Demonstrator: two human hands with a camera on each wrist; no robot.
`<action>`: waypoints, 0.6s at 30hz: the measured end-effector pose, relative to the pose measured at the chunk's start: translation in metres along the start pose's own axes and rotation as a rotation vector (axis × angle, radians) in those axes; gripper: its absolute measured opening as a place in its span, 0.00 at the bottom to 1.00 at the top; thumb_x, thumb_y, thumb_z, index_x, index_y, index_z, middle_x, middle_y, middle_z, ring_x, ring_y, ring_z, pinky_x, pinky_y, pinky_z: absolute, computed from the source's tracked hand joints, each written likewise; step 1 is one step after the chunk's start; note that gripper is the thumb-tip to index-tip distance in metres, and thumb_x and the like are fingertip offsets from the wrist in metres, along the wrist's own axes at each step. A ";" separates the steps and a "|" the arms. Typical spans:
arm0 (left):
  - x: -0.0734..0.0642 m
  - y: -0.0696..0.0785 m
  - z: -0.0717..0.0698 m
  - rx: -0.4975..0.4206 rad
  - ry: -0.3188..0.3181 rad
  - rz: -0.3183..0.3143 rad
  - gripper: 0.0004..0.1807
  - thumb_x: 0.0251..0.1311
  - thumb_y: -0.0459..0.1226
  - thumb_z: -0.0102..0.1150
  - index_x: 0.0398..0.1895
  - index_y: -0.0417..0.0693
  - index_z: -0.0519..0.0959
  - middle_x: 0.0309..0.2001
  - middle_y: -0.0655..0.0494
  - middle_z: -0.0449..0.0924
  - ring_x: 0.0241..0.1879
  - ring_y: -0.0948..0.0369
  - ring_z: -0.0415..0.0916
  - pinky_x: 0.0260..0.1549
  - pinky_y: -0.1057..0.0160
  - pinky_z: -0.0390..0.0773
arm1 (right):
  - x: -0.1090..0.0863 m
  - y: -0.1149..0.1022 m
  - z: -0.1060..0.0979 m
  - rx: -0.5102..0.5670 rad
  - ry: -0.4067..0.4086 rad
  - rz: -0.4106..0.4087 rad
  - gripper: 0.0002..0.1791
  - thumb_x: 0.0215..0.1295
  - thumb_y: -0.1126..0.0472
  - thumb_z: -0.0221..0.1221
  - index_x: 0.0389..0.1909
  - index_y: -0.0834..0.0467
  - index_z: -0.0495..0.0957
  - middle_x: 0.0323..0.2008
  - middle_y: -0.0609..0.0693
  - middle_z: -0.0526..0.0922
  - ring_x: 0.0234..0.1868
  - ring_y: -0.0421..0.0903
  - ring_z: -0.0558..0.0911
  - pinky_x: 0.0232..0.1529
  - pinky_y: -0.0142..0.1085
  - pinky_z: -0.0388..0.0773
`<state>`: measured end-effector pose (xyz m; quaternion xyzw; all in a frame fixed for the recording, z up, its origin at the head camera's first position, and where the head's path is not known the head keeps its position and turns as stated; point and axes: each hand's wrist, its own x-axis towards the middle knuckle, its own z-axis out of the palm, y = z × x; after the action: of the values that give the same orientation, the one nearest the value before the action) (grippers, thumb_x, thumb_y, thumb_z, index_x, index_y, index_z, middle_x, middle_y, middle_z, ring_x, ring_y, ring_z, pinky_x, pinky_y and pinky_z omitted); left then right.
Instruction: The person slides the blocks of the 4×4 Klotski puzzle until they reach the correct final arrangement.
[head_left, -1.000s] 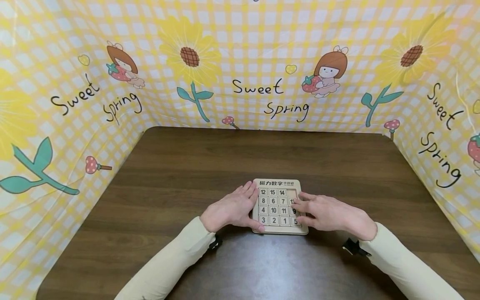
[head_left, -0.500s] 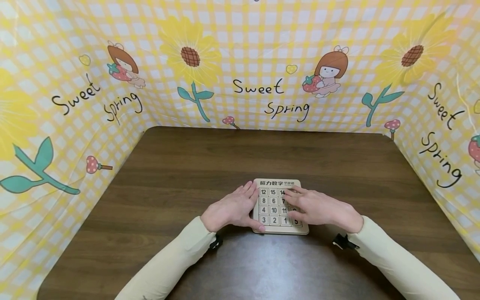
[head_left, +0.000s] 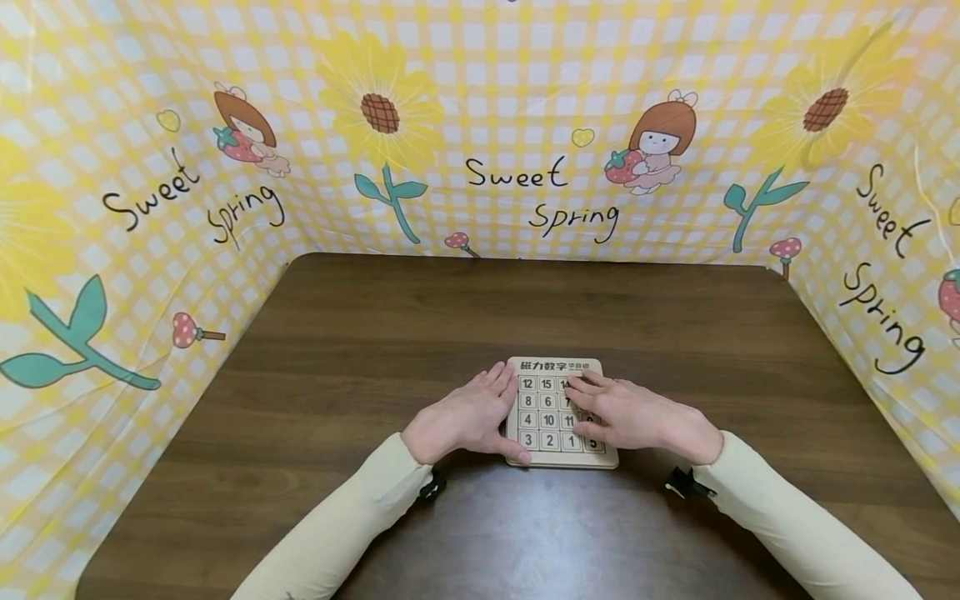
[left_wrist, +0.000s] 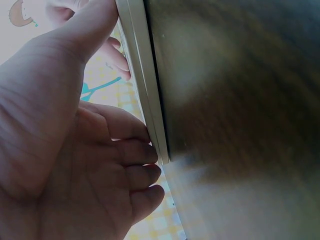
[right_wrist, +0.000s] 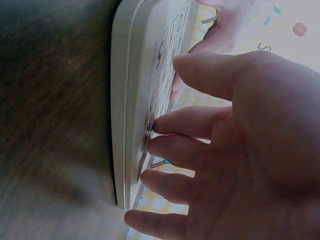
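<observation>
A pale wooden number slide puzzle (head_left: 561, 460) lies flat on the table, with black-numbered square tiles in rows and a title strip along the top. My left hand (head_left: 468, 418) rests against its left side, fingers extended along the edge and thumb on the lower left corner. In the left wrist view, those fingertips (left_wrist: 150, 154) touch the frame's side. From the right, my right hand (head_left: 645, 414) reaches over the tiles with fingers fairly straight, hiding the top right corner of the grid. The right wrist view shows fingertips (right_wrist: 156, 145) at the tile surface and the thumb (right_wrist: 205, 72) raised off it.
The dark wood-grain table (head_left: 420, 308) surrounds the puzzle. A yellow checked cloth (head_left: 495, 108) with flowers and lettering hangs behind and on both sides. Black straps (head_left: 688, 483) sit at both sleeve cuffs.
My right hand has shifted left, from the puzzle's right edge to farther over the tiles, then stayed nearly still. The top right gap, visible earlier, is now covered. My left hand has not moved.
</observation>
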<state>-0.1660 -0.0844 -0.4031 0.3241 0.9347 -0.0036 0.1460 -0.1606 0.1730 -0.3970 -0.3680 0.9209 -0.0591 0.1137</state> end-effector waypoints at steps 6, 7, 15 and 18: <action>0.000 0.000 0.001 0.004 0.005 0.000 0.65 0.47 0.73 0.57 0.76 0.36 0.51 0.79 0.39 0.41 0.79 0.48 0.40 0.77 0.52 0.50 | -0.001 0.001 0.001 0.012 -0.001 0.000 0.34 0.72 0.47 0.53 0.71 0.62 0.64 0.73 0.61 0.63 0.75 0.63 0.59 0.68 0.59 0.65; 0.000 0.000 0.001 0.003 0.005 0.000 0.65 0.47 0.73 0.57 0.76 0.36 0.51 0.79 0.39 0.41 0.79 0.48 0.40 0.77 0.52 0.50 | -0.001 0.002 0.001 0.013 -0.001 0.001 0.34 0.72 0.47 0.53 0.71 0.62 0.64 0.73 0.60 0.63 0.75 0.63 0.59 0.68 0.59 0.65; 0.000 0.000 -0.001 -0.001 0.001 -0.003 0.65 0.47 0.73 0.57 0.76 0.37 0.51 0.79 0.40 0.40 0.79 0.49 0.40 0.77 0.53 0.50 | -0.003 0.005 0.001 0.028 0.007 0.003 0.33 0.72 0.48 0.53 0.71 0.62 0.65 0.73 0.60 0.63 0.75 0.63 0.59 0.70 0.56 0.64; -0.001 0.000 -0.001 -0.006 -0.003 -0.005 0.65 0.47 0.73 0.57 0.77 0.37 0.50 0.79 0.40 0.40 0.79 0.49 0.39 0.77 0.53 0.49 | -0.005 0.007 0.000 0.042 -0.006 0.011 0.32 0.73 0.48 0.52 0.71 0.61 0.64 0.73 0.59 0.62 0.75 0.63 0.58 0.70 0.56 0.63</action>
<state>-0.1656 -0.0846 -0.4023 0.3212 0.9353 -0.0018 0.1483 -0.1621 0.1814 -0.3978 -0.3605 0.9212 -0.0768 0.1245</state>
